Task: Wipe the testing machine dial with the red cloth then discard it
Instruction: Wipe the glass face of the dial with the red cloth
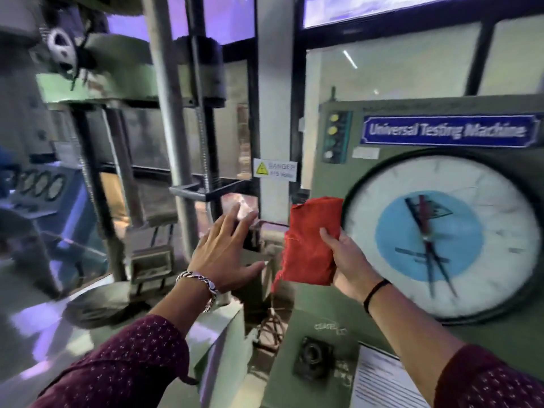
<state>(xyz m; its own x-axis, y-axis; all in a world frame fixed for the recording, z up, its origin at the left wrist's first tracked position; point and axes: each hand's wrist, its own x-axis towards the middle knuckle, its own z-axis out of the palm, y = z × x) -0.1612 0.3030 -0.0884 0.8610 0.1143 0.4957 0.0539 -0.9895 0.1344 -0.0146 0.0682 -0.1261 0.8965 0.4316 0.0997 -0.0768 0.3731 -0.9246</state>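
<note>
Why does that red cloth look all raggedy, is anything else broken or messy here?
The red cloth in the right hand has a frayed top edge and loose threads hanging at its lower left corner. Below it, a tangle of wires sits loose between the green machine parts. The dial looks whole, though the picture is blurry.

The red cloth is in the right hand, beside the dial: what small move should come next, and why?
Probably shift the right hand rightward to press the red cloth onto the dial. The cloth sits at the dial's left rim, not on its face, and the left hand is empty.
</note>
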